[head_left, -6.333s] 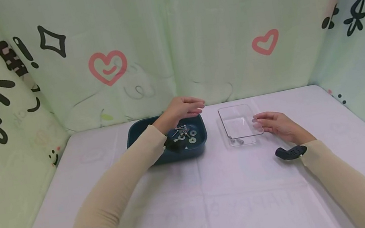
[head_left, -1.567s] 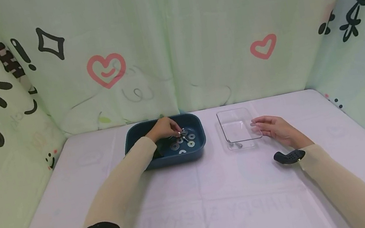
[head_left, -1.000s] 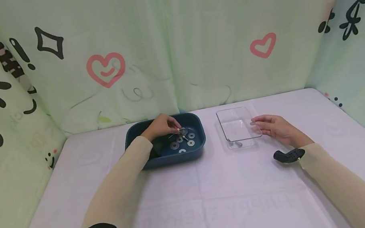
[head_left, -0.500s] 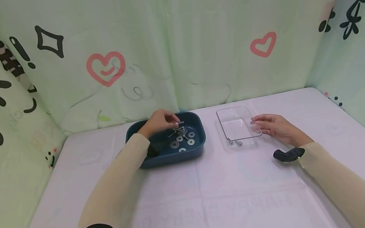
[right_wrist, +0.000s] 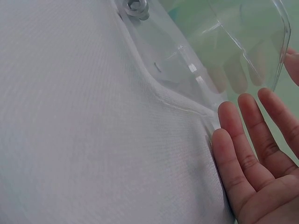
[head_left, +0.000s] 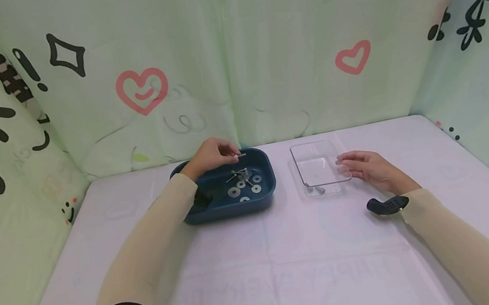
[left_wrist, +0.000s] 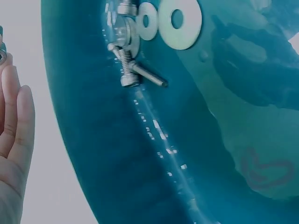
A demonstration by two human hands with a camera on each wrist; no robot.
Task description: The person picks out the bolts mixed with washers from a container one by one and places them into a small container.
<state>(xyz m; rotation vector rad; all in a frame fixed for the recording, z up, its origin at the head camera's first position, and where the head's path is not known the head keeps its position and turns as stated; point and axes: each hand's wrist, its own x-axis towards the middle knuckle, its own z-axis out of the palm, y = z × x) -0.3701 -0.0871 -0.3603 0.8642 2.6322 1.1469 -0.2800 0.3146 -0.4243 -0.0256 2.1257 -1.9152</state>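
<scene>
Above the blue bin [head_left: 235, 210], the left hand [head_left: 211, 154] pinches a screw [head_left: 242, 155], which a loose hold could drop. With straight fingers the right hand [head_left: 372, 169] touches the clear box [head_left: 326, 183]; pushing could shift it.

Green curtains [head_left: 285, 47] with 2 pink hearts [head_left: 145, 96] border the pale table [head_left: 332, 257].

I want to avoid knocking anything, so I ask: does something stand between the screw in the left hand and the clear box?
Only edges: the blue basin's right rim, then the clear box's left wall. Between lies just white cloth; the right hand is beyond, at the box's right side.
</scene>
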